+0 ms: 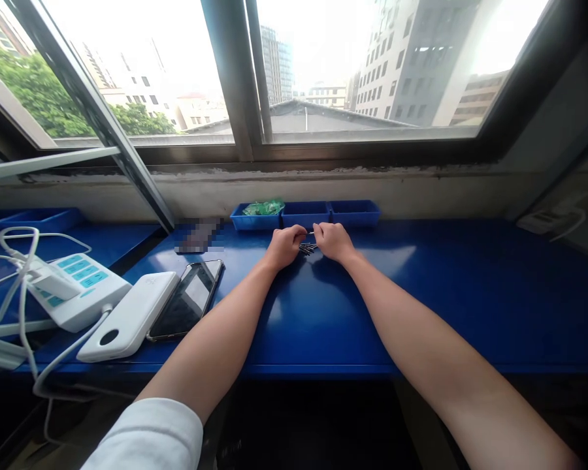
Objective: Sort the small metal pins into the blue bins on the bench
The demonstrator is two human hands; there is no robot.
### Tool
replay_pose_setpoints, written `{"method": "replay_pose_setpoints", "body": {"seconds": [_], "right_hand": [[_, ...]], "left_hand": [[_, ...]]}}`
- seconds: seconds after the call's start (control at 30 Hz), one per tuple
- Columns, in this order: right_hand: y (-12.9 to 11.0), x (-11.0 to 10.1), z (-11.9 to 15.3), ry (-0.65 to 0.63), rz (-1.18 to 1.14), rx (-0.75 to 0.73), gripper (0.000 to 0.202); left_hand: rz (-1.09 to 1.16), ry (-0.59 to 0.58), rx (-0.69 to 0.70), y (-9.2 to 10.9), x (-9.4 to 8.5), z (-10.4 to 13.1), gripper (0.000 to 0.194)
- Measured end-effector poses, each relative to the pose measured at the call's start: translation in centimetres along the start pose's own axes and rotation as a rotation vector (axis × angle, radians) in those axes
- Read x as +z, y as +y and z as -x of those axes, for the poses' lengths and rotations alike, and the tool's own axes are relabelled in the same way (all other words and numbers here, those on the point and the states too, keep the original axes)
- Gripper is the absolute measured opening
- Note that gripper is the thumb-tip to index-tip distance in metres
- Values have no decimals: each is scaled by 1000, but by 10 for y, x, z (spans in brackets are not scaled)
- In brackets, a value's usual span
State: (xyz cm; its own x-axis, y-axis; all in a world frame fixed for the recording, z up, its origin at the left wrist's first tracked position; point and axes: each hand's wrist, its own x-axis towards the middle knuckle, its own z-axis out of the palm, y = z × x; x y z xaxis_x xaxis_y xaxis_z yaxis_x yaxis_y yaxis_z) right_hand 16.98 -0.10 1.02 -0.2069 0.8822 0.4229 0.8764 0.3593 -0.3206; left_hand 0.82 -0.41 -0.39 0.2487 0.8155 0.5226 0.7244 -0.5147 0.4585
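Both arms reach forward over the blue table (313,326). My left hand (287,246) and my right hand (334,240) are close together, fingers pinched. Between their fingertips spans a small thin metallic piece (310,233), too small to name; each hand grips one end. Just beneath lies a little pile of thin dark and silvery rods (308,249), partly covered by the hands. Right behind the hands stand three blue bins: the left bin (249,223) holds crumpled green plastic (264,207), while the contents of the middle bin (304,220) and right bin (357,219) cannot be made out.
Left of my arm lie a phone (189,300), a white power bank (130,318) and a white power strip (85,287) with looping cables. A metal frame post (142,176) rises at the left. The window (245,130) and its sill bound the back.
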Motion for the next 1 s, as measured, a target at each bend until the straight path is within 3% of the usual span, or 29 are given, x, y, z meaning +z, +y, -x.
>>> {"method": "replay_pose_setpoints", "body": {"seconds": [0.17,0.4,1.0], "right_hand": [[5,4,1,37,-85,22,41],[0,1,5,94,-392,-110,24],[-1,3,8,59,-419,-141,36]], "left_hand": [[-40,-5,-7,1,-1,0,20],[-56,3,-67,0,-2,-1,20],[-41,6,-106,-6,-6,-2,24]]}}
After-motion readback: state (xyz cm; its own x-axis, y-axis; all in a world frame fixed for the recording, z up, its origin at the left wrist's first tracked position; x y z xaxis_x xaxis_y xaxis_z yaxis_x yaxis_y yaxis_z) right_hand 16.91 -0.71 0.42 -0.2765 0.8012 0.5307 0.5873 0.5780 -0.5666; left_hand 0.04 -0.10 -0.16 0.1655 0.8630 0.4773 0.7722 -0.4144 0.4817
